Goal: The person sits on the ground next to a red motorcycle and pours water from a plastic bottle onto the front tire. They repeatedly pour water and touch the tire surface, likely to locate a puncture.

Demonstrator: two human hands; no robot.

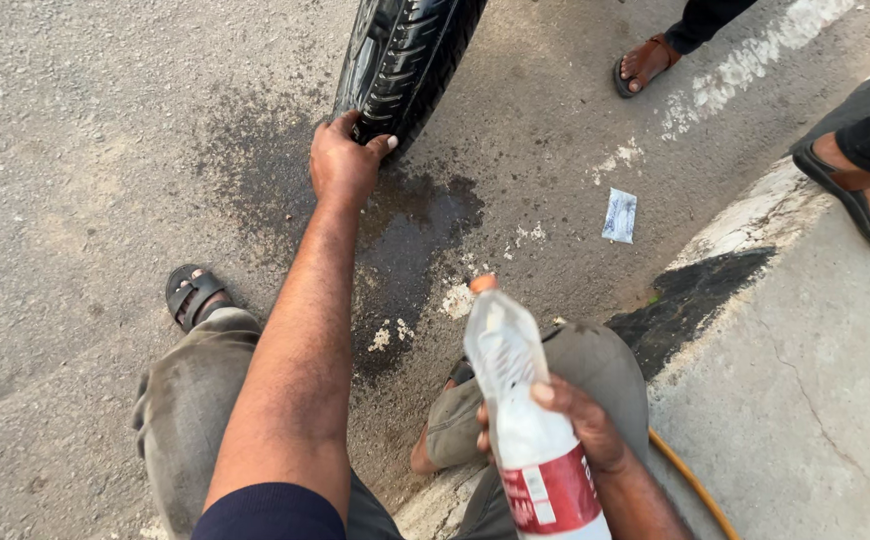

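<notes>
Left hand [347, 160] reaches forward, fingers pressed down over the tread of a black tyre [407, 62] at twelve o'clock, thumb spread to the side. Right hand [580, 425] is clamped round a clear plastic bottle [525, 420] with a red label, at five o'clock from the tyre, neck tilted toward a wet patch [410, 225] on the road [75, 150].

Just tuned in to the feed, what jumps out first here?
The left hand presses on a black tyre at top centre, above a dark wet patch on the asphalt. At lower right, the right hand grips a clear plastic bottle with a red label. Other people's sandalled feet stand at the upper right.
</notes>
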